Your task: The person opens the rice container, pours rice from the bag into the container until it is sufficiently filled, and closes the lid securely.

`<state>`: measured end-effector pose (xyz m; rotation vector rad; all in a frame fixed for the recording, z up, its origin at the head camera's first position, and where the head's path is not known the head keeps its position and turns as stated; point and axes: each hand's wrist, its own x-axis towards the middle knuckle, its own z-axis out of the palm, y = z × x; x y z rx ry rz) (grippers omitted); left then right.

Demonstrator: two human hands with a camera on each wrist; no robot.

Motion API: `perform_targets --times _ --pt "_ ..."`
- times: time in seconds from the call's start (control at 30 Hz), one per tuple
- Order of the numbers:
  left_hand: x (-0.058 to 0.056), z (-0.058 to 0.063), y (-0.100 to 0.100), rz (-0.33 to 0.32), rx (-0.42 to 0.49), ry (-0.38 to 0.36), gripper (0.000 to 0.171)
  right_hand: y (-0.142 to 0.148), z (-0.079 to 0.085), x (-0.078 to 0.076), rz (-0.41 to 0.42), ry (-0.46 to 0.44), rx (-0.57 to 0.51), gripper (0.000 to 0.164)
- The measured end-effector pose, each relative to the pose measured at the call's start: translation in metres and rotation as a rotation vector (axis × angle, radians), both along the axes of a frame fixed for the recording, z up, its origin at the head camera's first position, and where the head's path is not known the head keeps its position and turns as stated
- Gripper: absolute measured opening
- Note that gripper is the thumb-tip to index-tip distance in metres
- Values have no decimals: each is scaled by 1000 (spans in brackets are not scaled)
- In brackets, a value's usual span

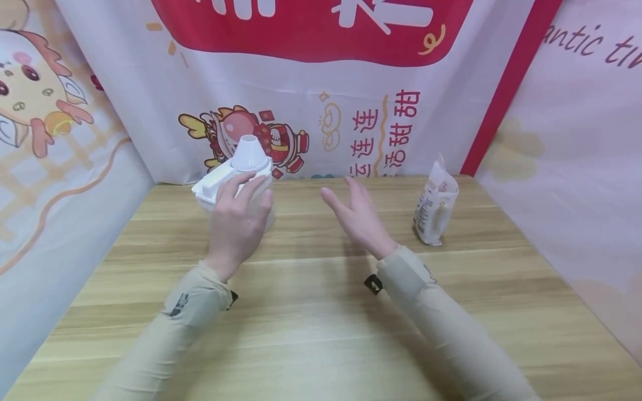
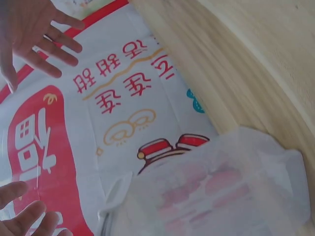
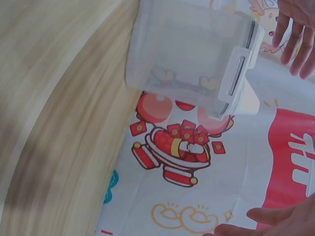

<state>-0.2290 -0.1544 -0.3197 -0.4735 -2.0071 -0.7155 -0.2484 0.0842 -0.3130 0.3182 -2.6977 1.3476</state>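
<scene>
A translucent plastic storage box point(image 3: 187, 49) with a white lid point(image 1: 213, 182) stands at the back left of the table. On the lid sits a white cone-shaped piece point(image 1: 249, 153), narrow end up. My left hand point(image 1: 234, 223) is in front of the box in the head view and hides part of it; its fingers are loosely bent, and the right wrist view shows this hand point(image 3: 298, 37) apart from the lid. To the right, my right hand point(image 1: 363, 218) hovers over the table with thumb and fingers spread, holding nothing. In the left wrist view its fingers look straight.
A white printed plastic packet point(image 1: 436, 210) stands upright at the back right, beyond my right hand. The wood-grain table point(image 1: 311, 334) ends at a printed cloth point(image 1: 311, 122) hanging behind it. More printed cloth hangs along the left and right sides.
</scene>
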Motion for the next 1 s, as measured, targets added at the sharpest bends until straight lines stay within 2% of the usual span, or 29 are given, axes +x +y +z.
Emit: perform_targets --times 0.13,0.3,0.5,0.8,1.0 --pt "-1 5 -12 19 60 27 44 -7 1 -1 -7 19 -73 93" --pt "0 8 -28 55 104 -5 48 -17 -1 -4 -16 1 -154 91" --pt "-5 10 -47 99 127 -34 47 -31 -1 -5 -24 -39 -207 87" --pt "-15 9 -74 134 258 -254 49 -51 -3 -4 -7 -133 -423 82" --pt "-18 13 -90 143 367 -440 56 -61 -1 -6 -13 -265 -571 82"
